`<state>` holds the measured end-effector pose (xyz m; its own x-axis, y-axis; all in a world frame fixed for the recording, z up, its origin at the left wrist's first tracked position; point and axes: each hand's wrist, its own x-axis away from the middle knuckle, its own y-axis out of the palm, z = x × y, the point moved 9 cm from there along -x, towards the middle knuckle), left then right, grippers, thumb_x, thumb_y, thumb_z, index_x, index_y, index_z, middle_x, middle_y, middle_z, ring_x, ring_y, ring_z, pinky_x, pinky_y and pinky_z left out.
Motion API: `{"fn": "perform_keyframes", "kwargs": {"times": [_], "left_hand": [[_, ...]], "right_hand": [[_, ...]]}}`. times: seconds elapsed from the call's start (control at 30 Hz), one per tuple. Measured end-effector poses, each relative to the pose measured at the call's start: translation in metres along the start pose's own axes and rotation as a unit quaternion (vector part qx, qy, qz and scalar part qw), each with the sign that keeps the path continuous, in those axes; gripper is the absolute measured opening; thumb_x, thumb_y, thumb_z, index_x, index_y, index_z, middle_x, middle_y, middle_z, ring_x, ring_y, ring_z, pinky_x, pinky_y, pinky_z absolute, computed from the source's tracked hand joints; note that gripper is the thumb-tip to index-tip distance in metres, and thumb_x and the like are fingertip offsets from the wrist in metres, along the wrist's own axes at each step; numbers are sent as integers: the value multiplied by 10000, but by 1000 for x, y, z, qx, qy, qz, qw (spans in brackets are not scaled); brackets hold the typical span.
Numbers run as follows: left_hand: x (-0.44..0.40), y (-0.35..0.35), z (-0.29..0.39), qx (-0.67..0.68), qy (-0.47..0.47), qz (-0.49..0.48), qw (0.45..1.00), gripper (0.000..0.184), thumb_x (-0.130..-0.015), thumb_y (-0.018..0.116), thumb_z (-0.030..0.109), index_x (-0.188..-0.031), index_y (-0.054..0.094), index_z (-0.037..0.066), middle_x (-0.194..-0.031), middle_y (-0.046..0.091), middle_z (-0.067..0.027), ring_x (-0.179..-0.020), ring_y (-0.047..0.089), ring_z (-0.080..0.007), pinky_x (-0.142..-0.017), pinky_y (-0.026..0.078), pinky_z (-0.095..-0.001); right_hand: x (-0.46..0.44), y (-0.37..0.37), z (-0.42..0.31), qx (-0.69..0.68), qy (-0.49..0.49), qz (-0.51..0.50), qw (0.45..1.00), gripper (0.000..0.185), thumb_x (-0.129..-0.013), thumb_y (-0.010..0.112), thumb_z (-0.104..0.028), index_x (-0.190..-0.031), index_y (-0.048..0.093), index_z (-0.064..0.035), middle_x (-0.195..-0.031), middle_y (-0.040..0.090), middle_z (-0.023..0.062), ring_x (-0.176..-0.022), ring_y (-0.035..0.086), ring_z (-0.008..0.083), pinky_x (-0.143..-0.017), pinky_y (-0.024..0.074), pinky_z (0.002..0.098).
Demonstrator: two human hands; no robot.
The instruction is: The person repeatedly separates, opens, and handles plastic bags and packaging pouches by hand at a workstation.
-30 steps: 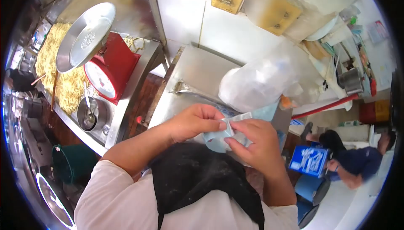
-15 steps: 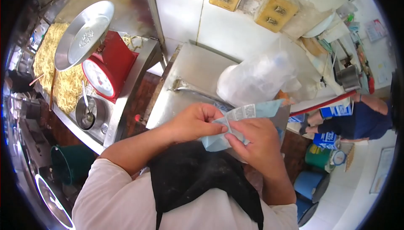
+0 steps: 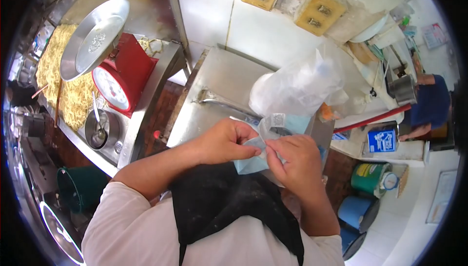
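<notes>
Both hands meet in front of the black apron (image 3: 229, 202), over the metal counter (image 3: 229, 78). My left hand (image 3: 229, 140) pinches the left edge of a light blue plastic packet (image 3: 249, 164) between thumb and fingers. On its right side my right hand (image 3: 292, 158) grips the same packet, fingertips close to the left thumb. A clear flap with a small printed label stands up above the fingers. Just beyond the hands sits a large white plastic bag (image 3: 292, 88). The packet's contents cannot be made out.
To the left, a red scale (image 3: 124, 73) with a metal pan (image 3: 95, 39) stands by a heap of noodles (image 3: 73, 90) and a metal pot (image 3: 102, 128). A green bucket (image 3: 80, 188) is below. At right are a co-worker (image 3: 431, 103), a blue box (image 3: 381, 140) and a green tin (image 3: 368, 177).
The packet's upper flap has turned upright between my hands, and my right fingers have shifted along it. The co-worker has moved up and right, leaving a blue box on the ledge.
</notes>
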<state>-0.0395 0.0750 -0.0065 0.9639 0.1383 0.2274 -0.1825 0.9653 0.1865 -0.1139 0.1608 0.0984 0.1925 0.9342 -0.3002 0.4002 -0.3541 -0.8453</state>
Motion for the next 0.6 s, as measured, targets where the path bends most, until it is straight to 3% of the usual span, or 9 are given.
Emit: {"fn": "perform_keyframes", "kwargs": {"times": [0.27,0.37,0.47,0.57,0.6], "left_hand": [[-5,1,-7,-44,-2,-10,999,164,-868,701,92,-992,709,-14,-798,678,16,-724,561,-34,-651,470,-231],[-8,-4,-17,-141,-4,-32,989,184,-853,687,112,-991,705,-7,-775,679,-19,-704,579,-69,-640,478,-255],[-9,-8,-34,-267,-25,-66,961,195,-830,672,134,-993,711,33,-780,689,-73,-698,629,-158,-651,497,-300],[-7,-8,-43,-407,-3,-61,911,186,-796,650,122,-964,717,78,-817,691,-110,-745,662,-272,-694,519,-365],[-6,-6,-45,-448,15,-52,893,178,-780,642,109,-941,717,89,-827,689,-113,-770,659,-302,-707,521,-388]], "right_hand": [[7,2,13,-39,52,4,998,77,-730,718,-87,-795,678,-89,-743,650,55,-706,631,282,-670,464,385],[15,12,28,-95,91,-27,991,57,-762,706,-76,-807,674,-65,-742,654,58,-690,643,220,-643,475,334],[41,36,63,-298,244,-45,922,56,-806,695,-75,-831,668,-33,-754,661,58,-703,637,133,-642,482,286],[67,40,92,-480,351,3,804,81,-834,694,-90,-851,667,-15,-771,664,53,-733,615,85,-646,483,268],[68,26,99,-443,350,42,824,75,-830,695,-87,-848,667,-20,-769,665,55,-727,620,95,-647,483,269]]}}
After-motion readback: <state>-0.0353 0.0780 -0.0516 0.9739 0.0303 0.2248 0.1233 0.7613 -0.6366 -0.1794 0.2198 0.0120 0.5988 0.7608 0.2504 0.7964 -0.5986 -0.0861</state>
